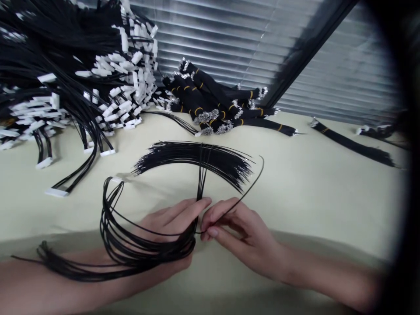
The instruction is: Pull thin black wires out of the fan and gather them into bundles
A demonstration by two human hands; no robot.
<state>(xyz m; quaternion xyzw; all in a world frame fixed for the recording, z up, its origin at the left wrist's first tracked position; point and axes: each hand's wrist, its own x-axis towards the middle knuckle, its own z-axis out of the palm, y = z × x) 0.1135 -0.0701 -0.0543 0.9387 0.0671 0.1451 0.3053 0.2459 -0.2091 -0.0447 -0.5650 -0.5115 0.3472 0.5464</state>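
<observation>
My left hand (170,225) is closed around a bunch of thin black wires (131,251) that loops out to the left and trails over my forearm; one strand ends in a small white connector (115,180). My right hand (234,229) pinches a single black wire (250,186) between thumb and forefinger, right beside the left fingertips. That wire curves up and to the right. Just beyond both hands a loose fan of black wires (193,157) lies on the pale table (311,188), with a few strands rising from my left fingers into it.
A large heap of black cable harnesses with white connectors (75,83) fills the back left. Bundles of black wires tied with yellow bands (216,105) lie at the back middle, and a single long bundle (352,144) at the right. Window blinds (236,39) stand behind.
</observation>
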